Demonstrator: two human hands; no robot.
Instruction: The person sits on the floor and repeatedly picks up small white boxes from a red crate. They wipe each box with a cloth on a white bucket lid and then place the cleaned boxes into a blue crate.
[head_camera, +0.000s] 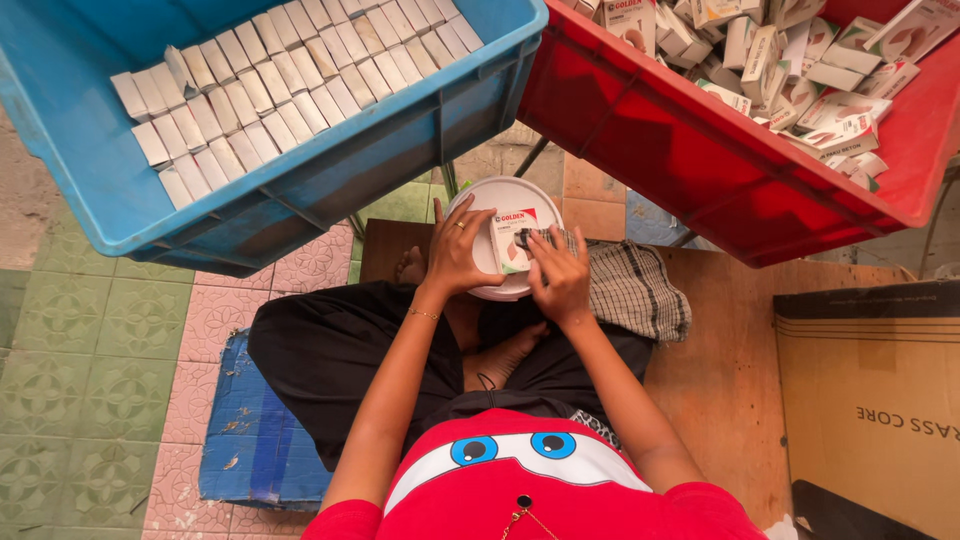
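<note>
Gripping one small box (510, 240), both hands' fingers (455, 235) clamp it; blue crate (90, 190) holds rows.

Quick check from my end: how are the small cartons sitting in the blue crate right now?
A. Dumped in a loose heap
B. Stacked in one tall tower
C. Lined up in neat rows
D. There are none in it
C: the white cartons in the blue crate stand in tidy rows, unlike the jumbled cartons in the red crate.
</note>
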